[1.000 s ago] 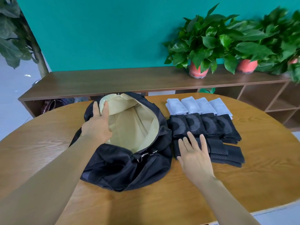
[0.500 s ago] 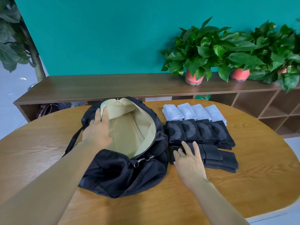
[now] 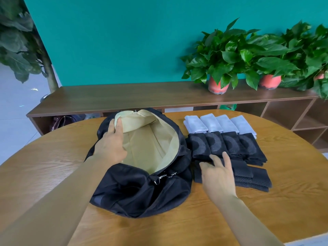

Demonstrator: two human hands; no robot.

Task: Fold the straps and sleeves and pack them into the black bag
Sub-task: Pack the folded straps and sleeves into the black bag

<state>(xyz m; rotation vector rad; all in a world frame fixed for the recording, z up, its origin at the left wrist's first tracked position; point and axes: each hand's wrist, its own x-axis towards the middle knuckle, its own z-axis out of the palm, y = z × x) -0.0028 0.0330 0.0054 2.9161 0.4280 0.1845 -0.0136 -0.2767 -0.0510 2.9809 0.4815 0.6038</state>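
The black bag [image 3: 142, 192] lies open on the table, left of centre, showing its beige lining [image 3: 149, 148]. My left hand [image 3: 111, 144] rests on the bag's left rim with fingers straight, fingertips touching the folded-back beige flap. To the right of the bag sit several folded white sleeves [image 3: 220, 124] in a far row and several folded black sleeves [image 3: 232, 144] with grey crescents in front of them. Nearest me is a stack of folded black perforated straps [image 3: 255, 178]. My right hand [image 3: 218, 174] lies flat on the left end of that stack, fingers spread.
The round wooden table [image 3: 53, 166] holds everything. Behind it runs a low brown shelf unit [image 3: 142, 96] with potted green plants [image 3: 220, 59] on its right part. A dark handbag [image 3: 62, 121] sits in the shelf's left compartment. A leafy tree [image 3: 16, 41] stands far left.
My right hand has shifted slightly left on the strap stack, its thumb now at the stack's left edge. My left hand stays on the bag's rim. The view has tilted up a little.
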